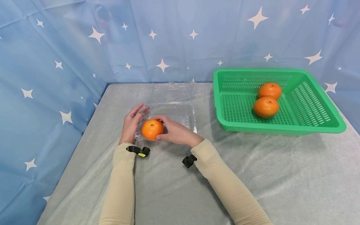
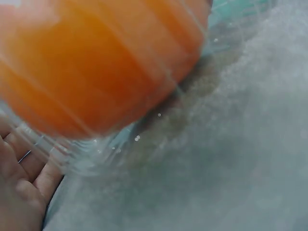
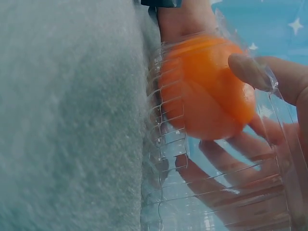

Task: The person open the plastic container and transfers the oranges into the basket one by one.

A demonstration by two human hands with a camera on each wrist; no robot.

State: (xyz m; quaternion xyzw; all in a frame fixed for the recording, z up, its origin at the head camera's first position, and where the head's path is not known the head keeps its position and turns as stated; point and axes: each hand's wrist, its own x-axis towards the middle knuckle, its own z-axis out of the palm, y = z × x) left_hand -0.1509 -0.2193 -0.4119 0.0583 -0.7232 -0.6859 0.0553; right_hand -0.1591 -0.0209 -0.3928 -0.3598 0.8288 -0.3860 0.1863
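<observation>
An orange [image 1: 152, 129] sits in the front left corner of a clear plastic clamshell box [image 1: 194, 117], whose lid [image 1: 172, 92] lies folded back behind it. My right hand [image 1: 178, 132] reaches in over the box and grips the orange, thumb in front and fingers behind. In the right wrist view, the thumb [image 3: 250, 72] lies against the peel, and the fingers show through the clear wall. My left hand [image 1: 132, 123] is at the left side of the box, its fingers fairly straight; whether it presses on the wall is hard to tell.
A green plastic basket [image 1: 281, 127] stands on the right of the table, holding two more oranges [image 1: 266, 107]. Grey cloth [image 1: 166, 187] covers the table. A blue curtain with white stars [image 1: 180, 47] hangs at the back and left.
</observation>
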